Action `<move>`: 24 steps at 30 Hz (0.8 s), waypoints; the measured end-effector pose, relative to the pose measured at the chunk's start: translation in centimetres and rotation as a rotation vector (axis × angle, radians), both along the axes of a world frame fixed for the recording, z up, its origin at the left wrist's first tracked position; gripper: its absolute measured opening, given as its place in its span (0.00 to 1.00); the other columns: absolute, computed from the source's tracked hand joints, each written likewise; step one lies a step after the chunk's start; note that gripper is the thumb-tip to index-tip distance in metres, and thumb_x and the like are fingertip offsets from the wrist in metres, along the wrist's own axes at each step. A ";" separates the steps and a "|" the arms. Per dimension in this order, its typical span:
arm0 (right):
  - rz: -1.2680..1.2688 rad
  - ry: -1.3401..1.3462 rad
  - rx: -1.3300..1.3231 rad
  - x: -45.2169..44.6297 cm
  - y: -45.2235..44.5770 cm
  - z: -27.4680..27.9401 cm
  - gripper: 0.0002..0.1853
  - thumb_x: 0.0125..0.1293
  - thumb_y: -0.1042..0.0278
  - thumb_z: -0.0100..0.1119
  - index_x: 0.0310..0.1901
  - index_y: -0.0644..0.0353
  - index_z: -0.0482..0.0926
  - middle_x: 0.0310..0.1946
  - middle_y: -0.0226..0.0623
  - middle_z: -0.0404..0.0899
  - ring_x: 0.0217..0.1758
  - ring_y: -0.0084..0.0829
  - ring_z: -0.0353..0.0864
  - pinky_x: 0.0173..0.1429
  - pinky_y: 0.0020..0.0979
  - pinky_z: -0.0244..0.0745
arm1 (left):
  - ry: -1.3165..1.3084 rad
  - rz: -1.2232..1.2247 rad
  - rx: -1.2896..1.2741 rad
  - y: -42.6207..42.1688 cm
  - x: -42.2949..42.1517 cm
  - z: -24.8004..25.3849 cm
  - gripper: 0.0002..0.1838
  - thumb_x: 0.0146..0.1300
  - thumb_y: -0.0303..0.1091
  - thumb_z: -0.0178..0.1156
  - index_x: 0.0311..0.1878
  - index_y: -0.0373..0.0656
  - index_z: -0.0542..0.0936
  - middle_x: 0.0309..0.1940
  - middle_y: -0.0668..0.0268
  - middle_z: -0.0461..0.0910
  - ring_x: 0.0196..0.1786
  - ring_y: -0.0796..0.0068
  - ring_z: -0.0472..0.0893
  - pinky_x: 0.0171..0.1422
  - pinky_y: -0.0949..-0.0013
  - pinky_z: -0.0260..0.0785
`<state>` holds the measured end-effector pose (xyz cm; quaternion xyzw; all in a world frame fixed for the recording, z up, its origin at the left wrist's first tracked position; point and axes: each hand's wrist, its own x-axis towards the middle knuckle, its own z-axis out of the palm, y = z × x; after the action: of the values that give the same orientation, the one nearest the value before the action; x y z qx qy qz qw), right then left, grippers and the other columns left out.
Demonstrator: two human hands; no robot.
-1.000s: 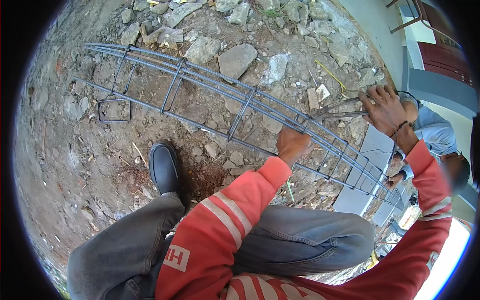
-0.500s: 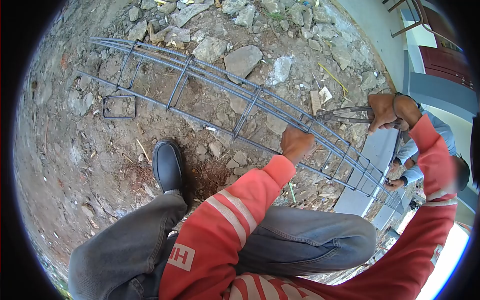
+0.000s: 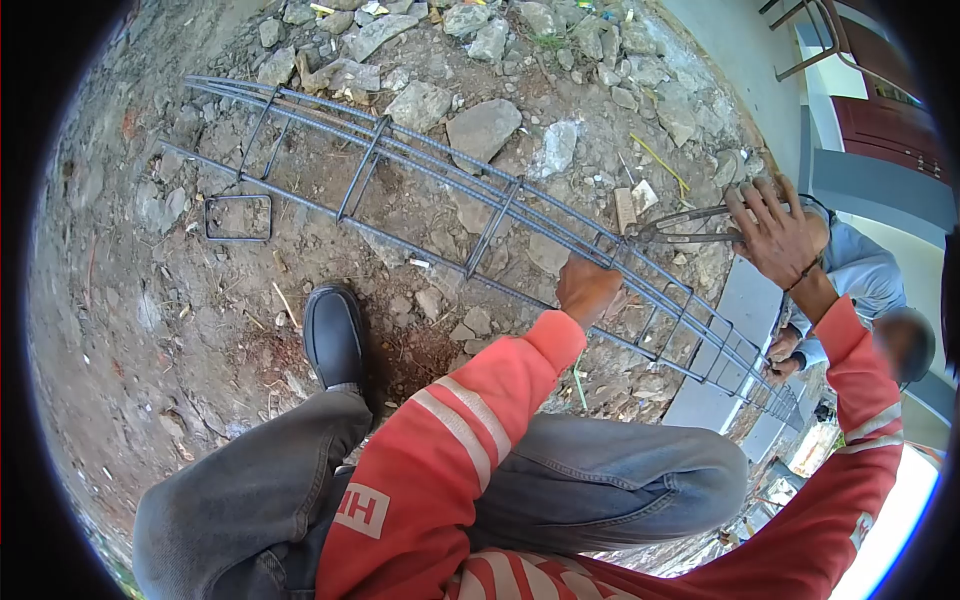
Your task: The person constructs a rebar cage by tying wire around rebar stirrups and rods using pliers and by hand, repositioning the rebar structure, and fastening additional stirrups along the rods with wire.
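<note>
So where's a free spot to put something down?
The dirt left of the black shoe, below the small square loop, looks mostly free. It's crowded around the steel cage, near the left hand, right hand and metal tool.

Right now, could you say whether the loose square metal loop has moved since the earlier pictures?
No, the loose metal loop lies in the same spot, judged against the large grey stone.

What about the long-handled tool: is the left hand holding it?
No, the right hand holds the tool, while the left hand is at the steel cage.
</note>
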<state>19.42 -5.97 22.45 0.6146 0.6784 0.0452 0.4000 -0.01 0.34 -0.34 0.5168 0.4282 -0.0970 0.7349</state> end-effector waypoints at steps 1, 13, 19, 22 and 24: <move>-0.004 -0.002 0.001 0.0 -0.1 -0.2 0.42 0.49 0.50 0.70 0.66 0.59 0.66 0.58 0.38 0.72 0.68 0.40 0.67 0.76 0.48 0.55 | -0.003 -0.003 -0.012 0.0 0.1 -0.1 0.30 0.53 0.44 0.67 0.59 0.43 0.73 0.52 0.48 0.82 0.57 0.44 0.79 0.63 0.53 0.70; -0.058 -0.031 -0.076 2.8 2.2 -2.3 0.23 0.67 0.51 0.55 0.55 0.61 0.74 0.43 0.42 0.79 0.54 0.39 0.78 0.64 0.41 0.68 | -0.027 0.002 -0.035 -0.4 0.0 -0.7 0.30 0.52 0.43 0.67 0.58 0.44 0.74 0.52 0.49 0.81 0.58 0.44 0.78 0.64 0.52 0.69; -0.037 -0.009 -0.159 3.3 3.8 -2.8 0.16 0.67 0.53 0.56 0.44 0.58 0.76 0.34 0.36 0.81 0.42 0.35 0.83 0.49 0.38 0.74 | -0.017 0.029 -0.044 -0.8 -0.1 -1.3 0.31 0.52 0.43 0.67 0.59 0.43 0.73 0.53 0.48 0.81 0.58 0.44 0.78 0.64 0.51 0.69; -0.080 -0.037 -0.201 3.7 3.9 -2.9 0.12 0.65 0.58 0.57 0.43 0.56 0.77 0.32 0.37 0.82 0.41 0.36 0.84 0.45 0.40 0.75 | -0.017 0.024 -0.045 -0.7 -0.1 -1.0 0.32 0.52 0.45 0.68 0.59 0.42 0.73 0.52 0.48 0.81 0.58 0.44 0.78 0.64 0.51 0.69; -0.203 -0.020 -0.234 4.1 3.7 -2.9 0.10 0.63 0.62 0.56 0.43 0.56 0.79 0.30 0.39 0.83 0.38 0.40 0.85 0.41 0.43 0.76 | -0.016 0.026 -0.032 -0.5 -0.1 -0.5 0.32 0.52 0.45 0.68 0.59 0.41 0.73 0.52 0.48 0.82 0.57 0.44 0.79 0.63 0.52 0.70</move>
<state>23.50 -2.26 19.56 0.6287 0.6095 -0.0686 0.4780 -0.13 -0.14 -0.80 0.5005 0.4271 -0.0901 0.7476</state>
